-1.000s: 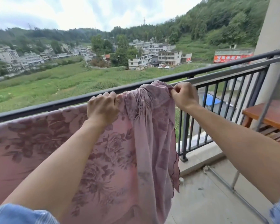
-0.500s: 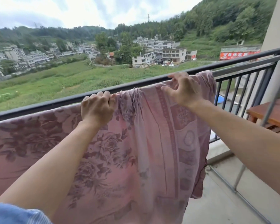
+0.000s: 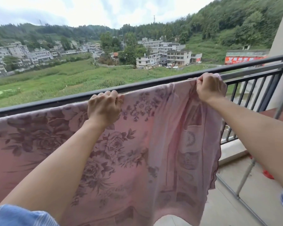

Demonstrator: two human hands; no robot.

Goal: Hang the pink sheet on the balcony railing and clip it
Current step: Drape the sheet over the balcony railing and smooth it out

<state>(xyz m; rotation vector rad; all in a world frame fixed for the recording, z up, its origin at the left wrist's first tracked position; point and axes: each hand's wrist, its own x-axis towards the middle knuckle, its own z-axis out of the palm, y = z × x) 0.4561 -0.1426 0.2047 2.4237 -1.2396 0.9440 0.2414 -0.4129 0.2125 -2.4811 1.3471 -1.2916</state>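
Since the earlier frame my right hand (image 3: pixel 210 86) slid outward, both fists closed on the pink sheet (image 3: pixel 137 152), left hand (image 3: pixel 104 108) anchoring it taut along the railing (image 3: pixel 55 101) under my fingers.

The sheet (image 3: pixel 137 152) hangs over the balcony railing (image 3: pixel 55 101), spreading from the left edge of view to near the right end. The left hand (image 3: pixel 103 108) grips its top edge at the middle, the right hand (image 3: pixel 209 87) farther right. Fields and buildings lie beyond the railing.
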